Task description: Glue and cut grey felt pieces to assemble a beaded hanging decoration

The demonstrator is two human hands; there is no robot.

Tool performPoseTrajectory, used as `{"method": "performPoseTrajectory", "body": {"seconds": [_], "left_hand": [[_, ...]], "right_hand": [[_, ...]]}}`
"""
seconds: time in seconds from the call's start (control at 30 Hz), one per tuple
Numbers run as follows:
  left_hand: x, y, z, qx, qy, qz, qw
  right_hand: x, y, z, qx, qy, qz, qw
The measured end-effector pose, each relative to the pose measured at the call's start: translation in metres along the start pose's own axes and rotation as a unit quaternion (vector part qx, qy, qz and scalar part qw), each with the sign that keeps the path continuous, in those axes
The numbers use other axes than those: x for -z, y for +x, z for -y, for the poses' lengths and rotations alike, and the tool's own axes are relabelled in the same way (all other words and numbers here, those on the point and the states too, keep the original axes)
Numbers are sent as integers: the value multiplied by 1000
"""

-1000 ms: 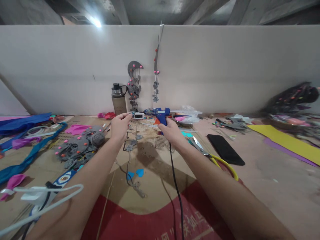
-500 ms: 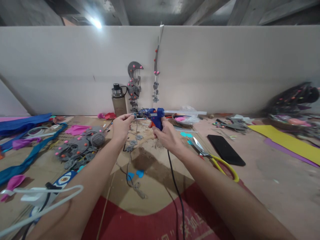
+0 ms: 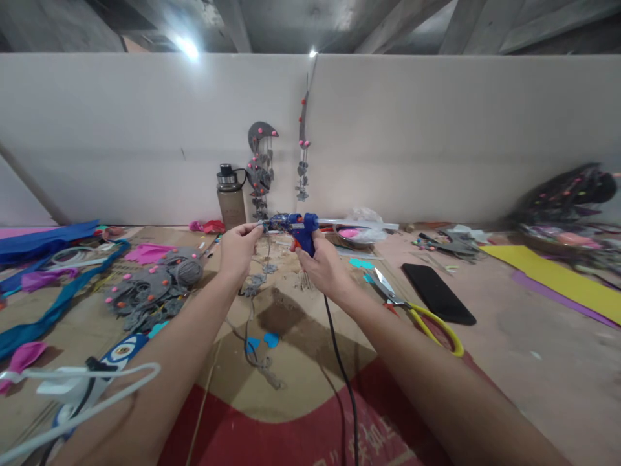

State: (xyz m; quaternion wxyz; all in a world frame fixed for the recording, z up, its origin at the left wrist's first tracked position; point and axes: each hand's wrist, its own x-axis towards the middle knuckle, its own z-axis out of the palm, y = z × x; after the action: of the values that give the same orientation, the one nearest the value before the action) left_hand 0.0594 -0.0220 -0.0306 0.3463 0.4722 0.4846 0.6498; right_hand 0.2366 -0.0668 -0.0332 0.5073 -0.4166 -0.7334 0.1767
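My right hand (image 3: 326, 264) is wrapped round the handle of a blue hot glue gun (image 3: 305, 228), a clear glue stick (image 3: 359, 222) jutting from its back. At the nozzle, my left hand (image 3: 237, 251) pinches the top of a grey yarn strand (image 3: 251, 310). Whatever small piece sits between those fingertips is mostly hidden. Grey felt shapes (image 3: 254, 285) hang along the strand, and its lower end lies on the cardboard (image 3: 291, 395). Two blue felt cutouts (image 3: 271, 339) lie by the yarn. A black cord (image 3: 339, 362) runs down from the gun.
Yellow-handled scissors (image 3: 427, 320) and a black phone (image 3: 438, 293) lie to the right. Grey felt with pompoms (image 3: 155, 285) and a power strip (image 3: 77, 388) are on the left. Behind stand a bottle (image 3: 231, 200) and a white partition (image 3: 436, 129) with hanging felt ornaments (image 3: 303, 139).
My left fingertips and the yarn have shifted slightly right, close against the nozzle. The glue gun remains in my right hand, almost unmoved.
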Motion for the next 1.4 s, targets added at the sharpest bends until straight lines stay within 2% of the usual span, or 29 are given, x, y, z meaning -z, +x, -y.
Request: {"method": "performPoseTrajectory", "body": {"seconds": [0.23,1.4], "left_hand": [[0,1,-1,-7,8,-21,1000],[-1,2,1,-24,26,-27,999]], "right_hand": [[-1,-1,-2,-9,-34,6,999],[-5,-3,1,-5,-54,-9,999]]}}
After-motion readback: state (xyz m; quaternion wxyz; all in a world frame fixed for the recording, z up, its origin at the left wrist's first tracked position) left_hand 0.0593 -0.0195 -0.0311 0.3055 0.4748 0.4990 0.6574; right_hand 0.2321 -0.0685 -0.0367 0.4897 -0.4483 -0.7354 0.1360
